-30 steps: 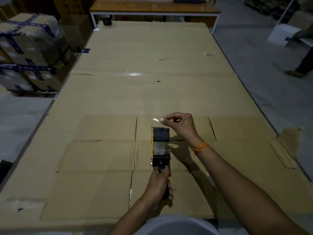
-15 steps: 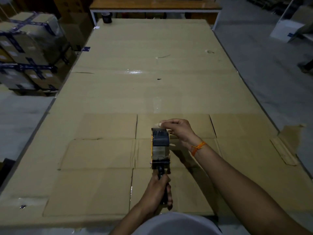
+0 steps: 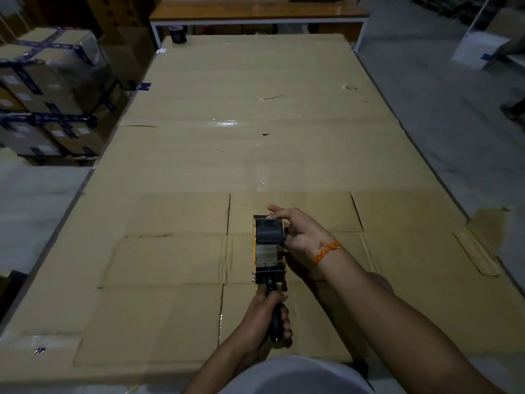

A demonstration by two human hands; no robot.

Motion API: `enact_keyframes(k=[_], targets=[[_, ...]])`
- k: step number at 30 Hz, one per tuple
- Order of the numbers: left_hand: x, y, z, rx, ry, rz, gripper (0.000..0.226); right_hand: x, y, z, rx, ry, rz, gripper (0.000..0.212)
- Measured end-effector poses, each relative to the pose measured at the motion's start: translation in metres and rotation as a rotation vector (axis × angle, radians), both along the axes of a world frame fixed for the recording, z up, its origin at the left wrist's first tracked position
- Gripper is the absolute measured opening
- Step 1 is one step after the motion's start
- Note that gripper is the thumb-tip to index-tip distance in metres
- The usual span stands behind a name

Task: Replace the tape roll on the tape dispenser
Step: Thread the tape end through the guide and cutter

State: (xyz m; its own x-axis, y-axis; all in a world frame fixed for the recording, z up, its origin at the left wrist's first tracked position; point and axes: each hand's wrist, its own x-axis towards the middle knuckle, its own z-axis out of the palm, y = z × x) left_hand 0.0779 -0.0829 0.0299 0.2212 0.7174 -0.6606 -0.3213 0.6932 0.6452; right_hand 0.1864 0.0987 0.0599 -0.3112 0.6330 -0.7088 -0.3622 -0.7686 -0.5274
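Note:
A yellow and black tape dispenser is held just above the cardboard-covered table, near its front edge. A dark tape roll sits in the dispenser's far end, with a strip of clear tape running back toward the handle. My left hand is wrapped around the black handle. My right hand cups the right side of the roll, with the fingers reaching over its far end. An orange thread band circles that wrist.
A second dark tape roll stands at the table's far left corner. Stacked taped cartons sit on the floor to the left. A wooden bench stands behind the table. A person's foot shows at the right edge.
My right hand held a tape end pinched above the dispenser, then came down and now rests against the roll's right side. The dispenser and my left hand stayed nearly still.

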Motion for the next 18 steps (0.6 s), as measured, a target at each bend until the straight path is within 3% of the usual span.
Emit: enact_keyframes(k=[6,9,13,15,18], targets=[[-0.003,-0.003,0.015,-0.038,0.058,-0.031,0.037,-0.004,0.000,-0.009,0.039,-0.038,-0.039,0.036],[-0.007,-0.006,0.036,0.202,0.445,-0.070,0.035,-0.004,-0.005,-0.011,0.043,-0.038,-0.056,0.029],[-0.029,0.006,0.022,0.491,1.014,0.046,0.045,-0.004,-0.003,-0.015,0.014,-0.043,-0.083,0.021],[-0.039,0.014,0.015,0.596,1.071,0.064,0.042,-0.005,-0.001,-0.017,0.012,-0.061,-0.096,0.018],[-0.047,0.026,0.019,0.717,1.009,0.086,0.035,-0.004,-0.001,-0.017,0.022,-0.058,-0.105,0.018]])
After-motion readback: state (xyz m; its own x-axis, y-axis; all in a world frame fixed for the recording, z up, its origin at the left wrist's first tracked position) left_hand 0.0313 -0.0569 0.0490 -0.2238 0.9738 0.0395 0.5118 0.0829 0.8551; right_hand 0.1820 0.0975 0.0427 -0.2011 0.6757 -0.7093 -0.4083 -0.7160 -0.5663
